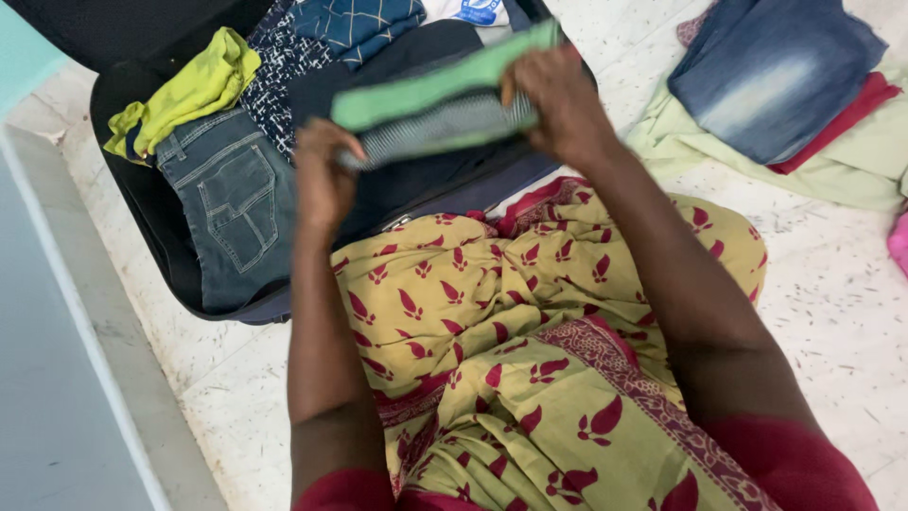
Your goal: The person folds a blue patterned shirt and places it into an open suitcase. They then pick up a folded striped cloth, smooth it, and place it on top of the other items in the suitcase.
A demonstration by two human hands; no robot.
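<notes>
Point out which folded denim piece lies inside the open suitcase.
The dark jeans with the back pocket showing, beside the yellow-green cloth. The faded blue denim lies outside on the floor.

matt green striped knit cloth [440, 106] between the fingers [333, 142]; faded coarse denim jeans [232, 203] left of them.

Place: I take this for a room in a home.
Floor: I see speckled pale tiles [832, 293].
Luggage: an open dark suitcase [142, 203] lies on it, holding folded jeans [232, 203].
Laundry: more folded clothes [776, 71] are stacked nearby.
</notes>
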